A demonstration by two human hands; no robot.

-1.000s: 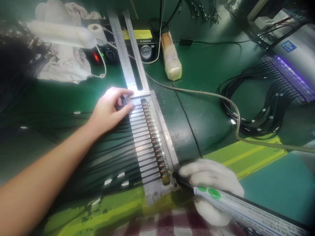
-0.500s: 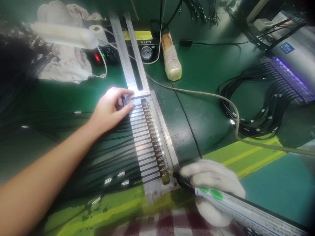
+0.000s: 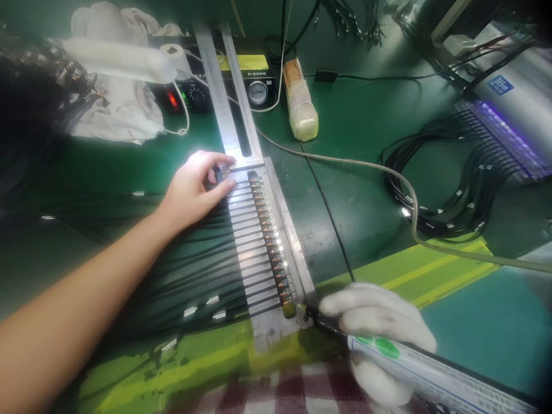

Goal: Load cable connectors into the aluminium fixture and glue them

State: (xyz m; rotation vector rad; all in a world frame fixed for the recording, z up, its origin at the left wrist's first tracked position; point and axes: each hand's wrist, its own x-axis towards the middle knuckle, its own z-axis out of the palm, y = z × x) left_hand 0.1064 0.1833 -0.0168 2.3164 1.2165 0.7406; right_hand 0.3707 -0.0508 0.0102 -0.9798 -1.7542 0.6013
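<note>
A long metal fixture (image 3: 267,340) lies on the green mat, with several thin black cables (image 3: 248,236) set side by side across it. Their ends, with small copper-coloured parts, line up over a dark slot (image 3: 276,261). My left hand (image 3: 200,181), bare, pinches the fixture's far left edge between thumb and fingers. In a white glove, my right hand (image 3: 379,322) is wrapped round a labelled dispensing syringe (image 3: 414,365) with a black front end. Its thin tip points at the near end of the slot; whether it touches anything is unclear.
A black dispenser unit (image 3: 267,86) with a gauge stands at the back, beside a white lamp (image 3: 125,60) and a white cloth (image 3: 133,118). A tape-wrapped block (image 3: 302,109) lies right of it. Coiled black cables (image 3: 397,190) and a purple-lit device (image 3: 513,138) are at right.
My right hand and the syringe have shifted slightly right and down, moving the tip a little off the near cable ends. My left hand keeps its hold on the fixture.
</note>
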